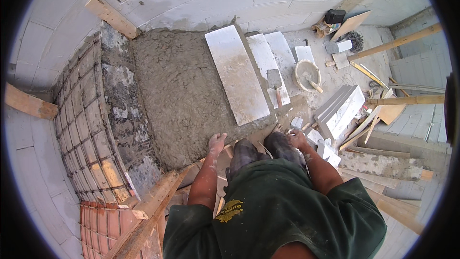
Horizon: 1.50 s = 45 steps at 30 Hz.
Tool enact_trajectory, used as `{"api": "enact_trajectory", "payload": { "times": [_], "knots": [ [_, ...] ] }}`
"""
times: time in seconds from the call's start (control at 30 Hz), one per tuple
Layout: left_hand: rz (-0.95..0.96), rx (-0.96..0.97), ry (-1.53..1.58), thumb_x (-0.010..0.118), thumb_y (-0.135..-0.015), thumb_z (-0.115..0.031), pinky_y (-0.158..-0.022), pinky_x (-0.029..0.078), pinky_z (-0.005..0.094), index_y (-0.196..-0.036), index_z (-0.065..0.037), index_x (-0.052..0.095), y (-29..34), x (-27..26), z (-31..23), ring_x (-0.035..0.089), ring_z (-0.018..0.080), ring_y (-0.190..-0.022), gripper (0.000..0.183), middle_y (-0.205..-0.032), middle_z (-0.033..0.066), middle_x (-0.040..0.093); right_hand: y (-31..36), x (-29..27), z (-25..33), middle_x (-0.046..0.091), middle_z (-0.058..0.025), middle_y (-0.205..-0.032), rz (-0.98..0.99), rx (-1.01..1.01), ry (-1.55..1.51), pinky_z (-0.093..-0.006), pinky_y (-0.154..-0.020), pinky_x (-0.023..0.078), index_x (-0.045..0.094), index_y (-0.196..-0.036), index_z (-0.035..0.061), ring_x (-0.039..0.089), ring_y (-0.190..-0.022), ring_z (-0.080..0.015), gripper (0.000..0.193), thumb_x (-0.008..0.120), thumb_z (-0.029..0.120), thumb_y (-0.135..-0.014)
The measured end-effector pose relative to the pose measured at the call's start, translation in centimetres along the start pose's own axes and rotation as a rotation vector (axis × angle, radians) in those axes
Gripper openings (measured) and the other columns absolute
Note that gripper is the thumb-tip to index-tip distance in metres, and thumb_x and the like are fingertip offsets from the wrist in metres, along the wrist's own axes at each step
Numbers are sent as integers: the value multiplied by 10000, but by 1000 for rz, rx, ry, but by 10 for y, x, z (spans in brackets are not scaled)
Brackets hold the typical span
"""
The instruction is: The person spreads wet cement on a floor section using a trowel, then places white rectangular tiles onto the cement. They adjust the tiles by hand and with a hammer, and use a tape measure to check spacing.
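Note:
My left hand point(217, 144) is at the near edge of a bed of wet mortar point(175, 100), its fingers curled in; nothing shows in them. By my right knee, my right hand point(297, 139) is closed, and whether it holds anything is hidden. A large white slab point(237, 74) lies flat on the right part of the mortar, with grey smears on its face. Just right of it, one step down, sits another white slab point(261, 50). On that slab rests a trowel point(274, 80) with a square grey blade, apart from both hands.
Steel mesh point(88, 129) and a stained form board point(127, 110) border the mortar on the left. A bucket point(307, 75) with a handled tool stands at right. Stacked white blocks point(340, 110), planks point(381, 165) and wooden poles point(405, 100) crowd the right side.

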<state>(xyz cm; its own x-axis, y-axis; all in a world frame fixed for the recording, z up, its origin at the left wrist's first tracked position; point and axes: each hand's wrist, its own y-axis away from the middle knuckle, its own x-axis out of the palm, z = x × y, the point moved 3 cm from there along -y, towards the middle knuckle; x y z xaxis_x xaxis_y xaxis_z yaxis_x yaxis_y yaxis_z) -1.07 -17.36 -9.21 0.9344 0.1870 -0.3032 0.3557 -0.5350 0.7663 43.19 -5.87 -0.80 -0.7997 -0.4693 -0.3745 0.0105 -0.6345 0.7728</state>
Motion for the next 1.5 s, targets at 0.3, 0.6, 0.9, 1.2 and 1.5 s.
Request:
{"api": "enact_trajectory", "payload": {
  "times": [0.3, 0.6, 0.9, 1.2, 1.5],
  "knots": [
    [61, -15, -76, 741, -972, -478, -859, 565, 367, -1463, 31, 570, -8, 17, -7, 712, 266, -1109, 727, -1299, 161, 703, -5, -9, 2, 756, -129, -923, -44, 84, -7, -349, -645, 576, 664, -1320, -27, 741, -779, -198, 525, 728, 384, -999],
    [2, 98, -552, 709, -951, -514, -1106, 489, 452, -1524, 11, 507, 0, 41, -97, 656, 387, -1265, 804, -1356, 247, 685, -48, -16, -43, 703, -61, -817, 29, 29, -154, -316, -577, 533, 715, -1189, -13, 679, -676, -151, 419, 721, 368, -1015],
    [-353, 536, -716, 649, -998, -512, -1201, 372, 557, -1643, -34, 289, -106, 141, -271, 377, 493, -1493, 880, -1629, 300, 364, -205, -74, -96, 743, -142, -820, 137, 32, 158, -398, -687, 571, 740, -1055, -23, 728, -754, -259, 435, 763, 400, -957],
    [-735, 494, -767, 424, -1079, -613, -1264, 43, 700, -1711, -82, 145, -251, 182, -333, 81, 503, -1609, 872, -1744, 283, 118, -376, -34, -43, 739, -215, -926, 62, -99, 95, -456, -767, 562, 664, -1147, -10, 730, -878, -370, 496, 753, 428, -932],
    [-780, 462, -844, 368, -1086, -625, -1260, 56, 705, -1716, -87, 122, -253, 186, -333, 92, 499, -1608, 864, -1743, 280, 120, -410, 27, 6, 676, -247, -989, -2, -69, 183, -515, -803, 540, 590, -1160, 40, 683, -921, -474, 379, 701, 344, -963]
  ]
}}
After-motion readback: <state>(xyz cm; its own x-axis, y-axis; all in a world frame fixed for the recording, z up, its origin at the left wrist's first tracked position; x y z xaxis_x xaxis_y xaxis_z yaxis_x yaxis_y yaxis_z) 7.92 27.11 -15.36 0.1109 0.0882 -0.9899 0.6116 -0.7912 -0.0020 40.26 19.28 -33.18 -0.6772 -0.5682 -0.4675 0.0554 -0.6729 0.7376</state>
